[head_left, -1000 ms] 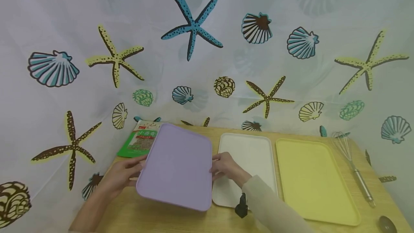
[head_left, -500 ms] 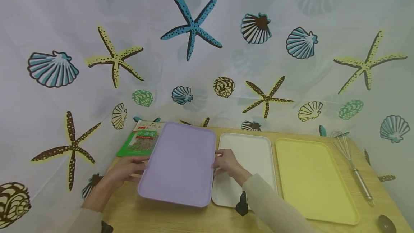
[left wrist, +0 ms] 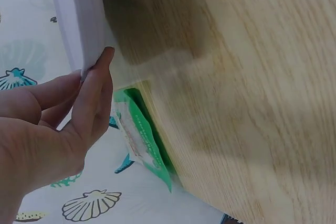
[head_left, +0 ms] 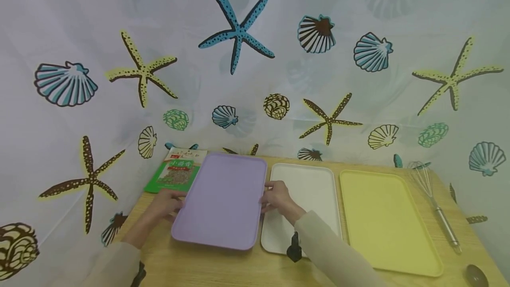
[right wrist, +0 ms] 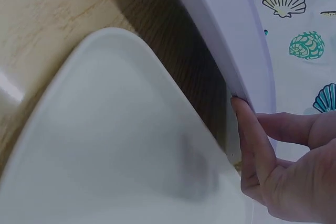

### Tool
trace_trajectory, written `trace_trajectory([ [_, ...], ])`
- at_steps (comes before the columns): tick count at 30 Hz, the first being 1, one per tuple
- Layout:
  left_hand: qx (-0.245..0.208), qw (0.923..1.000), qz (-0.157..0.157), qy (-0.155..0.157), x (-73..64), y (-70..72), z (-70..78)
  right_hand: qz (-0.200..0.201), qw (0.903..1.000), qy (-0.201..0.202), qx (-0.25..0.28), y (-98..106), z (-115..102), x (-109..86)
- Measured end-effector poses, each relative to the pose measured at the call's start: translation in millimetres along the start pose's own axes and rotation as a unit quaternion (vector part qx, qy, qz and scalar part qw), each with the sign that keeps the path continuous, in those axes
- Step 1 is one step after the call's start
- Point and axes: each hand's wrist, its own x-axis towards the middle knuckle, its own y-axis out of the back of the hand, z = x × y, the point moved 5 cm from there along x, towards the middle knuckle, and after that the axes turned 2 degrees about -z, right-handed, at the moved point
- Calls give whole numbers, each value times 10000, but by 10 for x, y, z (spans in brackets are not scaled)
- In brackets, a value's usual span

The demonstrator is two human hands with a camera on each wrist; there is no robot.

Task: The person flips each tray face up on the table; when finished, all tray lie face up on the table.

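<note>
Both hands hold a rectangular purple tray (head_left: 221, 200) by its long sides. The left hand (head_left: 164, 205) pinches the left rim, fingers under it and thumb at the edge, as the left wrist view shows. On the opposite rim, the right hand (head_left: 276, 197) grips with its fingers beneath the tray (right wrist: 231, 35). A gap with shadow lies between the tray and the wooden table in both wrist views. Just right of it lies a white tray (head_left: 307, 189), partly behind the right forearm. Beyond the left hand is a green and white packet (head_left: 175, 174) with Chinese print.
A yellow tray (head_left: 386, 220) lies right of the white one. Farther right are a wire whisk (head_left: 438, 211) and a dark spoon-like end (head_left: 476, 275) at the frame's edge. A shell-and-starfish curtain (head_left: 255, 74) hangs behind the wooden table (head_left: 207, 267).
The purple tray has levelled out and shifted slightly right, its near edge sinking toward the table. Both hands moved with it, and more of the packet shows.
</note>
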Motion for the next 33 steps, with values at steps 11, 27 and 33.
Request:
trace_trajectory([
  [11, 641, 9974, 230, -241, 133, -41, -23, 209, 9997, -62, -113, -19, 34, 71],
  [27, 940, 9941, 381, -392, 121, -87, 62, 588, 9965, -213, -549, -43, 121, 159],
  [33, 1302, 9880, 525, -649, 144, -90, 63, 711, 9950, -196, -680, -17, 101, 126],
])
